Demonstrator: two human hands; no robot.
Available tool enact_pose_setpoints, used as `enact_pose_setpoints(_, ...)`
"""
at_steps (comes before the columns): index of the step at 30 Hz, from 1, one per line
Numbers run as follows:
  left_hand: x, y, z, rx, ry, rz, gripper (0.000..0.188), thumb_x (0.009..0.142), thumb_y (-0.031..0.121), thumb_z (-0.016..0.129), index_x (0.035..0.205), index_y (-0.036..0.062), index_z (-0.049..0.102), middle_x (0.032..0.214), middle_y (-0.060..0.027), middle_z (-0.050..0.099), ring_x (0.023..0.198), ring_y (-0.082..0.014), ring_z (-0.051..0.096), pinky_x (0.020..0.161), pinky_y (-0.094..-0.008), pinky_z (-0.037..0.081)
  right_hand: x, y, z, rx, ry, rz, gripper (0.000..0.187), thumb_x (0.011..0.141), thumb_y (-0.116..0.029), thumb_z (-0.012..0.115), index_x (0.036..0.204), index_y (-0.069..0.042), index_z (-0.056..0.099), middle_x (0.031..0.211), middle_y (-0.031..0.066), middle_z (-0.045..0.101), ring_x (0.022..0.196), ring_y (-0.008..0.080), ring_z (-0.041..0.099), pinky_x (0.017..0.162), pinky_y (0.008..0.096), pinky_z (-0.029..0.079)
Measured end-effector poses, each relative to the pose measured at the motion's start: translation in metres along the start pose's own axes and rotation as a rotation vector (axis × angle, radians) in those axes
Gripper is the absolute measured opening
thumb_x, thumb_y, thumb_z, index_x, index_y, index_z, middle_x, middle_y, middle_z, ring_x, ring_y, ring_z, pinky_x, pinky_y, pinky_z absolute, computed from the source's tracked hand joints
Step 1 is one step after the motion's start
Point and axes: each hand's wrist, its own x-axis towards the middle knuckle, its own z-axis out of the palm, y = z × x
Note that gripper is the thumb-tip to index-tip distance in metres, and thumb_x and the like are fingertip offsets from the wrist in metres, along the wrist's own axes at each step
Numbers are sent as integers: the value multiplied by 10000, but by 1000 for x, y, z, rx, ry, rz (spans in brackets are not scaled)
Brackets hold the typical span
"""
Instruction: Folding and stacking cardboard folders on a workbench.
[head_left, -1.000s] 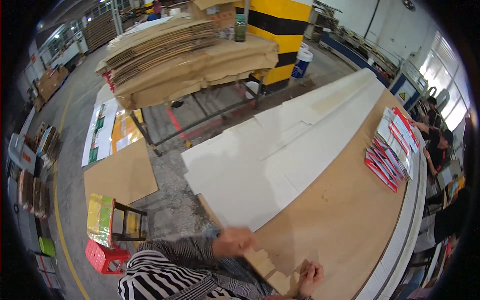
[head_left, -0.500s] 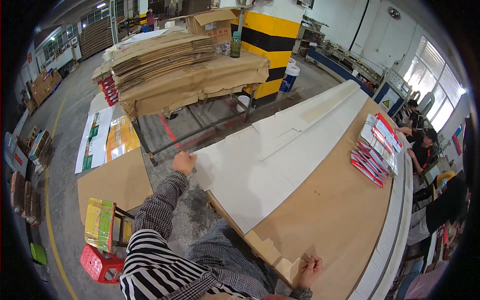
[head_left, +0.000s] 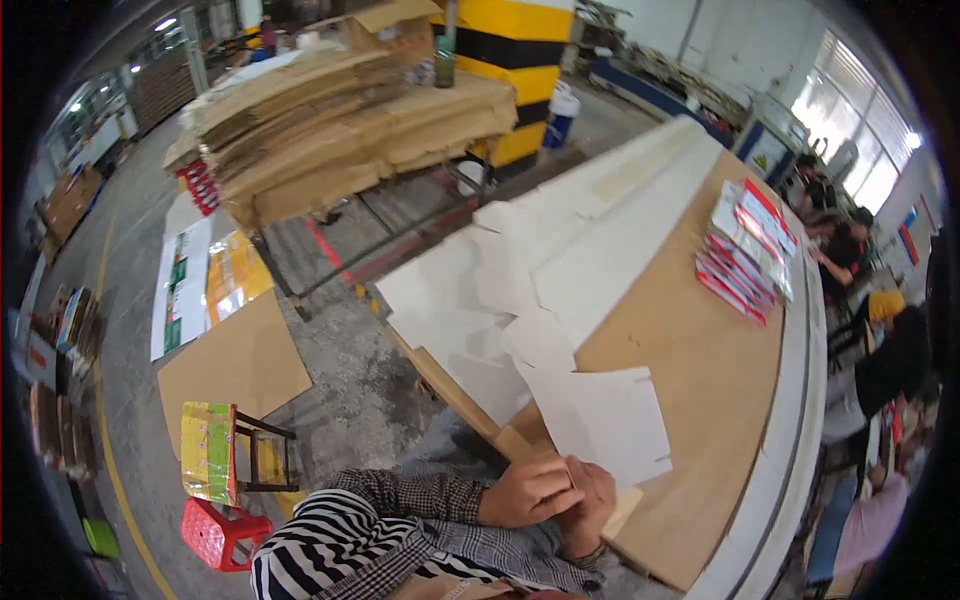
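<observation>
My left hand (head_left: 528, 492) and my right hand (head_left: 588, 502) meet at the table's near edge, fingers curled closed together. Between them they grip the near edge of a white die-cut cardboard sheet (head_left: 605, 420); the exact finger contact is partly hidden. Its slotted flap lies toward the right over the brown tabletop, and a creased, raised part (head_left: 510, 270) extends away from me. More white cardboard (head_left: 440, 290) lies beneath and to the left. A small pale piece of card (head_left: 625, 508) shows beside my right hand.
The long table's brown surface (head_left: 690, 400) carries a pile of red-and-white flat packages (head_left: 745, 255) at right. Flattened cartons (head_left: 300, 110) fill another table ahead. A red stool (head_left: 215, 535) and a yellow-green topped stool (head_left: 208, 450) stand at left. People (head_left: 880, 370) sit along the right.
My left hand has come from the table's far-left corner to meet my right hand. The white cardboard has been lifted and folded toward me. The view has shifted a little.
</observation>
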Motion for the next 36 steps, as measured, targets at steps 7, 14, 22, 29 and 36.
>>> enact_pose_setpoints(7,-16,-26,27,313,-527,144,508,699,192,804,1132,43,585,1141,-148,545,1117,-338,529,936,-415,457,-147,74,-118,-151,12,355,215,759,6,608,936,-44,720,962,118,714,965,306,670,935,421,473)
enact_pose_setpoints(14,-33,-76,90,320,-699,116,430,762,156,675,1149,-6,583,1213,-184,552,1163,-373,516,1000,-429,435,-237,112,-171,119,319,663,145,771,87,644,876,6,705,948,99,716,998,257,662,989,397,473)
enact_pose_setpoints(22,17,-85,123,323,-992,-462,171,877,219,626,891,49,609,965,-124,593,1008,-309,555,846,-424,465,-218,126,-193,-148,166,1025,375,734,-219,811,976,-1,624,819,148,657,820,303,630,752,409,497)
enact_pose_setpoints(29,-8,-83,156,485,-767,118,392,765,294,749,1021,58,568,992,-109,558,1017,-322,535,837,-448,411,-197,145,-147,-572,207,824,302,729,-60,775,979,-31,608,1020,165,587,967,345,565,849,432,466)
enact_pose_setpoints(36,-51,-57,213,304,-536,-209,287,762,197,690,1007,80,595,948,-75,583,949,-284,548,875,-432,373,-146,120,-95,-165,201,725,255,799,34,639,1042,-44,648,1071,162,594,951,341,569,833,411,484)
